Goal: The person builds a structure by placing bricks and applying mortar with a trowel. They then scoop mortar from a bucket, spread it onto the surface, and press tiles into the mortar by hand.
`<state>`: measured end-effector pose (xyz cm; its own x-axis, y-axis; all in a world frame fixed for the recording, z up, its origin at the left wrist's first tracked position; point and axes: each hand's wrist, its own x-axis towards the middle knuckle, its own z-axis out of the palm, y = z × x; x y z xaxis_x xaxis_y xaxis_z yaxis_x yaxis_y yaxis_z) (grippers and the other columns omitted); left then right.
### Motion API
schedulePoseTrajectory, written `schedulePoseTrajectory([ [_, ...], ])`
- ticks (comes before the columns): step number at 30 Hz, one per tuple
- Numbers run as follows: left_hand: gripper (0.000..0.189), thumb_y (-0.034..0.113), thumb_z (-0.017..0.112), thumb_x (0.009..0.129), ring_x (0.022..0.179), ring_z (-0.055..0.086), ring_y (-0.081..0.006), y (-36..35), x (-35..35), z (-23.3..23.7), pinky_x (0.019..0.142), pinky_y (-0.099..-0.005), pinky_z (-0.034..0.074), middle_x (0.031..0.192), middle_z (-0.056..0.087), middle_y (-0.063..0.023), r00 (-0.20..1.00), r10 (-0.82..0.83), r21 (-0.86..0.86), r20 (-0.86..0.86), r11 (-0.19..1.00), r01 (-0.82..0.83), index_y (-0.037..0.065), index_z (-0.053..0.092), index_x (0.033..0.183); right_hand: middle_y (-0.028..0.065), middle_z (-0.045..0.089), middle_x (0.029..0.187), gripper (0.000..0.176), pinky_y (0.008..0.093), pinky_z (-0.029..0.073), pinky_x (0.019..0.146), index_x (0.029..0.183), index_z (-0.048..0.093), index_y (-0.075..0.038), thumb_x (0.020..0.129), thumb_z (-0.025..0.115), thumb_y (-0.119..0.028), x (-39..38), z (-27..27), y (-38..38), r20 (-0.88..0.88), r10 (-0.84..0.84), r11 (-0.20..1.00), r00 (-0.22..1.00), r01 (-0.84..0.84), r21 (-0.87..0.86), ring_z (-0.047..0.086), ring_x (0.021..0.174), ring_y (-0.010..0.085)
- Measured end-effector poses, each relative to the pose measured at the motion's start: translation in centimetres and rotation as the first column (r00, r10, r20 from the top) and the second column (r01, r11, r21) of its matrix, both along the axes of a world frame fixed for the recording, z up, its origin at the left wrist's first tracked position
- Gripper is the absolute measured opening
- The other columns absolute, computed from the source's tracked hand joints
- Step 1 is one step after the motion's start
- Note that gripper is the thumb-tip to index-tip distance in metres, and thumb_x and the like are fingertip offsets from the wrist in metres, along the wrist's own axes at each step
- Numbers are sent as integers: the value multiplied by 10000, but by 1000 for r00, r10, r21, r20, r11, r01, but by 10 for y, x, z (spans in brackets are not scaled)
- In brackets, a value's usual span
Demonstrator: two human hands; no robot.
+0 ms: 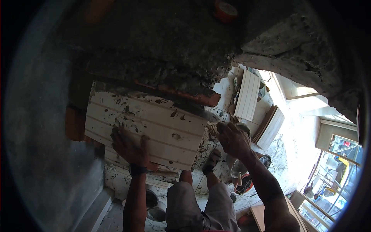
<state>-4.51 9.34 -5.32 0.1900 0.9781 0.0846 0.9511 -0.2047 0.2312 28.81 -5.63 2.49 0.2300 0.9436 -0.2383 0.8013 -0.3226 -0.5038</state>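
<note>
A large pale tile (154,123) with parallel brown lines stands tilted against the rough mortar and brick, its face spotted with dark wet mortar. My left hand (129,147) is pressed on its lower left part, fingers spread and thumb apart. Beyond the tile's right edge, my right hand (234,141) is closed with the fingers curled; I cannot tell what is in it. Above the tile runs a ledge of crumbly grey mortar (162,73) with a reddish brick edge (189,94) under it.
Striped tiles (247,94) lean at the right, beside more stacked boards (270,127). On the spattered floor are buckets (156,212) and a red-rimmed tub (244,183). A grey wall (42,135) rises at the left. A round orange-red object (226,11) sits up top.
</note>
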Motion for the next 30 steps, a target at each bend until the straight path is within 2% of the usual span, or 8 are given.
schedulePoseTrajectory([
  [10,984,700,504,898,1501,213,-438,1,-2,-7,1169,-631,187,1617,245,-250,1000,0,62,-28,998,2,36,247,1578,112,628,1004,444,483,542,651,1310,559,-154,891,682,-237,-1,0,4,-31,-40,999,999,40,-13,676,797,376],
  [13,974,684,513,897,1498,217,-442,2,0,-1,1170,-631,185,1615,246,-254,1000,12,11,-27,1000,-12,37,253,1576,112,624,1005,448,479,542,645,1313,556,-150,891,682,-227,0,-1,2,-33,-65,996,997,63,-62,676,801,370],
  [16,976,695,507,905,1491,225,-452,1,0,-1,1154,-656,202,1609,254,-246,1000,0,30,-11,1000,0,43,242,1581,110,621,1011,456,476,542,650,1318,549,-146,889,683,-220,-1,-2,5,-80,-39,998,996,43,40,675,807,367],
  [18,975,692,508,905,1490,223,-454,-2,-1,-2,1154,-656,202,1610,251,-249,1000,-5,25,-28,1000,6,45,239,1583,110,619,963,444,458,534,671,1295,580,-121,883,695,-241,0,3,10,-59,-65,997,996,62,-55,670,800,354],
  [22,957,632,544,901,1499,207,-440,1,1,2,1179,-617,174,1618,231,-258,1000,0,5,-23,1000,1,28,240,1578,112,620,1006,428,474,543,663,1298,552,-141,891,667,-205,-2,6,9,-114,-57,998,992,55,-18,671,799,367],
  [26,969,671,521,903,1489,221,-457,-2,-6,-4,1163,-644,190,1612,243,-260,999,-24,36,-28,999,25,41,238,1583,116,620,976,392,473,541,652,1263,560,-132,893,662,-213,-1,-4,12,-107,-43,999,993,43,0,670,790,368],
  [28,949,612,556,911,1502,211,-427,-1,-3,-5,1187,-599,171,1618,240,-252,999,-34,70,-31,997,36,31,224,1584,117,621,966,379,471,540,642,1249,565,-129,894,662,-217,0,-1,5,-84,-86,996,993,84,-17,671,788,366],
  [30,946,615,551,918,1504,208,-422,1,0,0,1192,-587,168,1621,240,-246,998,-59,57,-18,997,60,32,219,1585,118,617,947,355,465,539,619,1220,571,-115,893,664,-216,0,7,-3,-172,-83,991,982,99,92,669,771,361],
])
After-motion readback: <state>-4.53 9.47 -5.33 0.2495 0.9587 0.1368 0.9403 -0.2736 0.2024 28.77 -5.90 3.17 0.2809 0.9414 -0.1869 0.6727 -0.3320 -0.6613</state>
